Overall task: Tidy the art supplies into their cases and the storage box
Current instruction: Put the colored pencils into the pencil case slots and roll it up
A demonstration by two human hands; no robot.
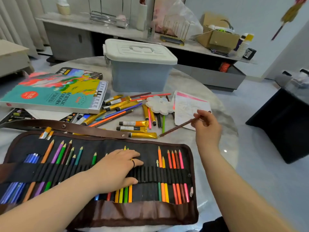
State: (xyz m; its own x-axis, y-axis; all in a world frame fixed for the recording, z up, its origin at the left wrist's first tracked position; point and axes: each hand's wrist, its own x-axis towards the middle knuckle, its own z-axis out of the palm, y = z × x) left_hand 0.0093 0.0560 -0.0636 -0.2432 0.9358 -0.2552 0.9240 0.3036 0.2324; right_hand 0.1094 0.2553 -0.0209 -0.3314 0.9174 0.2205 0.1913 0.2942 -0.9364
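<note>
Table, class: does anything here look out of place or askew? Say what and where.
Yes. Paint tubes and loose pencils lie scattered at all angles between the pencil roll and the closed storage box. The acrylic box sits skewed, overlapping another tray.

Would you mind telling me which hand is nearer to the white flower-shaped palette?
Right. The right hand, pinching a brown pencil, is just right of the palette; the left hand rests on the pencil roll, nearer the camera.
</note>
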